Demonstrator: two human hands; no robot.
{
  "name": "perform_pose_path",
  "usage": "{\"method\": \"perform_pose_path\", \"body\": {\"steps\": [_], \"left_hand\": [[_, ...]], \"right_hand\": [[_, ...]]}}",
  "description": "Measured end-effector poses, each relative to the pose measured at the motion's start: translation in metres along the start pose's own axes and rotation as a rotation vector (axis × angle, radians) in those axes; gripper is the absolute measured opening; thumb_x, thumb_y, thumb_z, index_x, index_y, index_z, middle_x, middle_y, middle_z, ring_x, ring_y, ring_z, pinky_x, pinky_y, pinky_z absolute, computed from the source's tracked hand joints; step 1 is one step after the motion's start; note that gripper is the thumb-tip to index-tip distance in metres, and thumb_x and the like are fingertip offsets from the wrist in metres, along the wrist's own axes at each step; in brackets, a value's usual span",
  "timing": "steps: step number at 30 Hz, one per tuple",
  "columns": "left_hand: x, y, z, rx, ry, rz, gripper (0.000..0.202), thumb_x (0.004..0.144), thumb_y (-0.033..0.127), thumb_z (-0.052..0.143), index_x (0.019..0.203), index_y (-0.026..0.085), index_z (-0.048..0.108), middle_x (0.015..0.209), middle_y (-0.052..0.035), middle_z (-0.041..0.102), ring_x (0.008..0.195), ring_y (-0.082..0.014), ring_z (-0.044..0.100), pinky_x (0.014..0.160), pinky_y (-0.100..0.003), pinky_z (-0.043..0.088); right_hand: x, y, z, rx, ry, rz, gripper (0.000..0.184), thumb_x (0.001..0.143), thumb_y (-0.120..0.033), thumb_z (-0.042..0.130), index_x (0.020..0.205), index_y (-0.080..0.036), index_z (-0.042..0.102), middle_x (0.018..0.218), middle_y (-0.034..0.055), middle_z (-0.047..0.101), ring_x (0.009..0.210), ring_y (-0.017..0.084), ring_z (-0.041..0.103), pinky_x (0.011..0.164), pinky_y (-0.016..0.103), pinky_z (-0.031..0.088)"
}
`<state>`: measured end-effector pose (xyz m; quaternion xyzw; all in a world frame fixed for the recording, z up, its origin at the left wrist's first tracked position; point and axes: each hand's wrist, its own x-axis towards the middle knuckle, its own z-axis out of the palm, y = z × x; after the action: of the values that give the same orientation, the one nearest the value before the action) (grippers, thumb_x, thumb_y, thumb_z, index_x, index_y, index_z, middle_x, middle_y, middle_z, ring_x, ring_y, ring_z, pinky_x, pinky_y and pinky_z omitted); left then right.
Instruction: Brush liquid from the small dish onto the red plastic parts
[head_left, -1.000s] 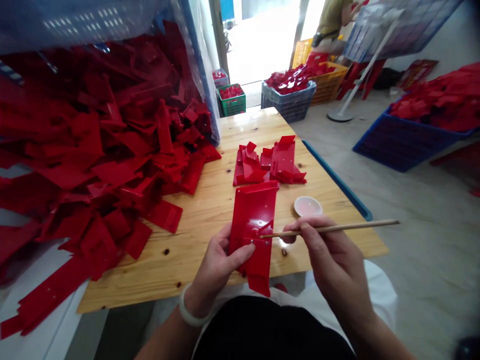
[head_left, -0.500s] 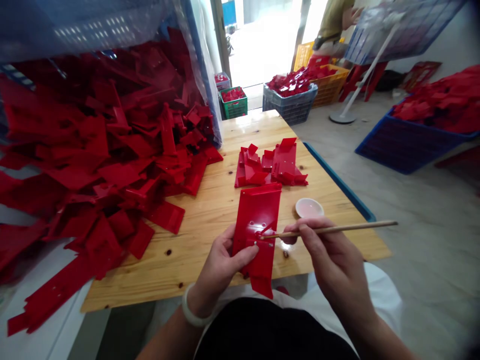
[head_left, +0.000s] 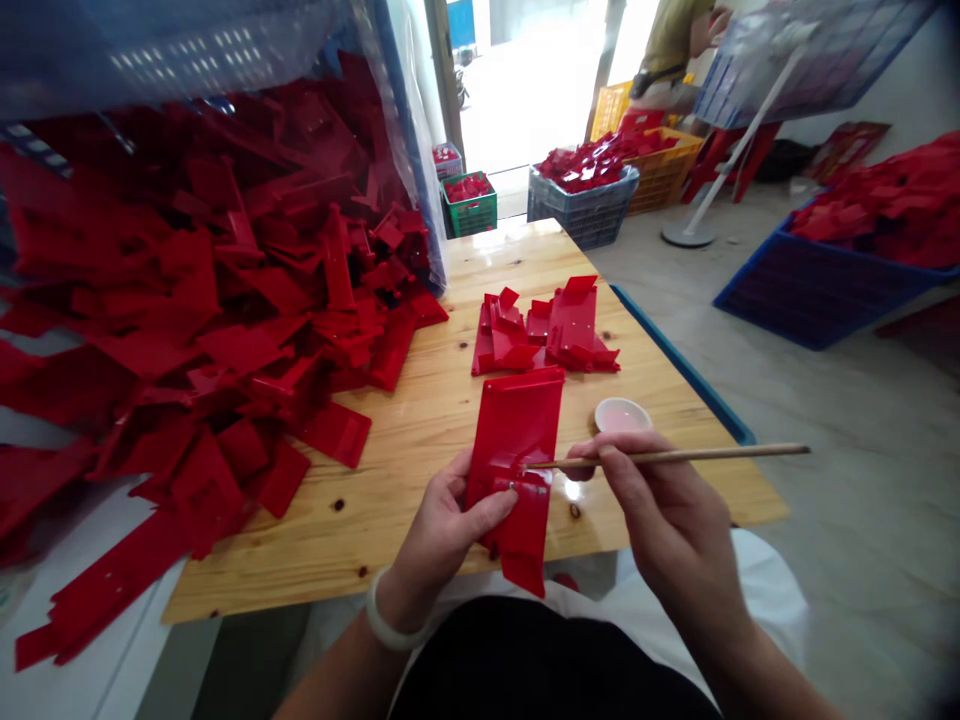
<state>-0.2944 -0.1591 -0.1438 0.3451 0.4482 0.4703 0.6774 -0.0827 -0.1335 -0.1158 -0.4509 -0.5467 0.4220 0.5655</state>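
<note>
My left hand (head_left: 454, 515) grips a flat red plastic part (head_left: 521, 430) by its left side, the thumb lying across its face. The part is tilted up over the table's front edge. In my right hand (head_left: 667, 505) is a thin wooden brush (head_left: 697, 454), pinched between thumb and fingers, its tip touching the middle of the part near some small holes. Just beyond that hand stands a small white dish (head_left: 622, 415) with a pale pinkish content. Several finished-looking red plastic pieces (head_left: 547, 325) lie together on the wooden table (head_left: 420, 440) behind the held part.
A big heap of red parts (head_left: 225, 300) spills from a lined blue crate (head_left: 409, 110) at left. More filled crates stand on the floor: green (head_left: 471, 215), grey-blue (head_left: 581, 215), dark blue (head_left: 814, 290). A person (head_left: 667, 50) is at the back beside a white stand (head_left: 739, 150).
The brush tip has shifted slightly up on the red part, and the brush now lies more level. My left hand keeps the part in nearly the same place.
</note>
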Motion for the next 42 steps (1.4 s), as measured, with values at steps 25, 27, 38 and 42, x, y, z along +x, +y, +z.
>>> {"method": "perform_pose_path", "body": {"steps": [25,27,38,42], "left_hand": [[0.214,0.032,-0.066,-0.055,0.307,0.014,0.056,0.088,0.006,0.084,0.141,0.011,0.067,0.106,-0.0084,0.083,0.082,-0.0166,0.077,0.078,-0.028,0.063],[0.231,0.024,-0.05,-0.035,0.273,0.021,0.042,0.097,0.015,0.081,0.137,0.014,0.07,0.116,-0.0088,0.081,0.092,-0.0187,0.078,0.086,-0.035,0.066],[0.334,0.0,0.087,0.03,-0.031,-0.061,0.033,0.107,0.034,0.074,0.134,0.016,0.068,0.119,-0.0074,0.074,0.092,-0.0183,0.073,0.079,-0.035,0.066],[0.342,0.001,0.104,0.102,-0.09,-0.047,0.033,0.106,0.036,0.074,0.132,0.017,0.069,0.121,-0.0077,0.073,0.096,-0.0198,0.073,0.083,-0.037,0.066]], "right_hand": [[-0.01,0.046,-0.058,-0.05,0.122,0.022,0.025,0.107,-0.045,0.07,0.102,-0.025,0.084,0.09,0.0056,0.083,0.081,0.022,0.081,0.076,0.028,0.07],[-0.01,0.047,-0.064,-0.041,0.124,0.012,0.025,0.108,-0.044,0.069,0.102,-0.026,0.084,0.087,0.0045,0.083,0.079,0.022,0.081,0.076,0.028,0.069],[-0.019,0.06,-0.098,-0.027,0.23,0.085,0.025,0.103,-0.046,0.077,0.108,-0.023,0.082,0.098,0.0087,0.085,0.085,0.025,0.083,0.079,0.033,0.071],[-0.023,0.058,-0.1,0.011,0.3,0.165,0.033,0.1,-0.054,0.08,0.104,-0.022,0.082,0.097,0.009,0.084,0.084,0.023,0.079,0.081,0.031,0.069]]}}
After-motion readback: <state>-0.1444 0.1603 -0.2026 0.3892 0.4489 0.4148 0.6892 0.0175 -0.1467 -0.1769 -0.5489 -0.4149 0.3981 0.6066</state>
